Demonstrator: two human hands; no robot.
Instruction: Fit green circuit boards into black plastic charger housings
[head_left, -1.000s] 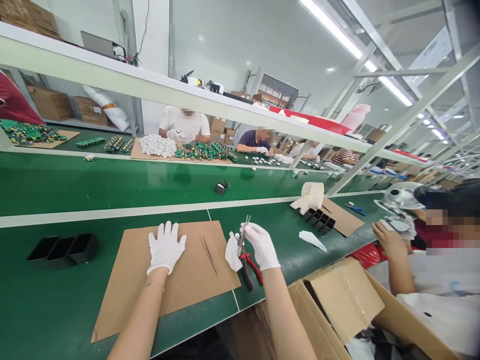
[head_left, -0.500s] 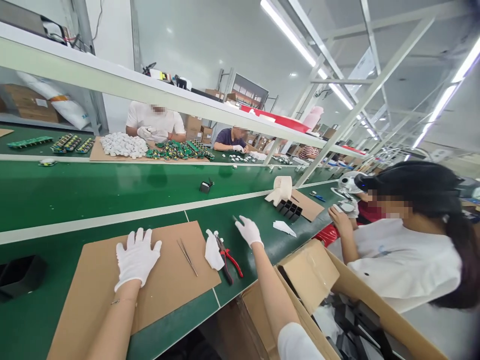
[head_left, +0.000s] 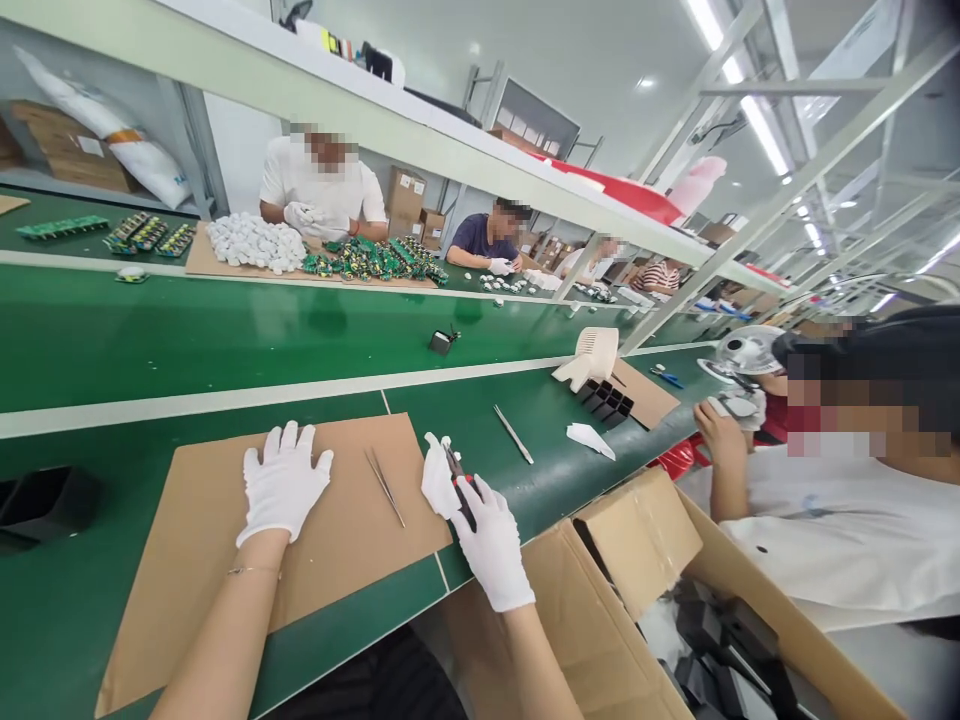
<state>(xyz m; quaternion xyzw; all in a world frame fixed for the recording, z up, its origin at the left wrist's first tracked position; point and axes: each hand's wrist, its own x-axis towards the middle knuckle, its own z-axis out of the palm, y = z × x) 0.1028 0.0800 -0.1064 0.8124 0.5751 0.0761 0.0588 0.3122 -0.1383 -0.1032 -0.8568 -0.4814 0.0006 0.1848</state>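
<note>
Both my hands wear white gloves. My left hand (head_left: 283, 482) lies flat, fingers spread, on a brown cardboard sheet (head_left: 187, 560). My right hand (head_left: 489, 540) is closed over the handles of red-handled pliers (head_left: 457, 480) at the sheet's right edge. A loose white glove (head_left: 435, 482) lies right beside the pliers. One pair of thin metal tweezers (head_left: 385, 487) rests on the cardboard between my hands. A second pair of tweezers (head_left: 514, 434) lies on the green bench beyond my right hand.
Black plastic trays (head_left: 45, 497) sit at the far left, with more black trays (head_left: 609, 402) by a cream fan housing (head_left: 589, 357). An open cardboard box (head_left: 637, 545) stands at my right, beside a seated co-worker (head_left: 825, 520). The conveyor belt (head_left: 225, 335) carries a small black part (head_left: 441, 342).
My right hand laid the tweezers it held on the green bench, drew back and closed on the pliers. My left hand stayed flat on the cardboard.
</note>
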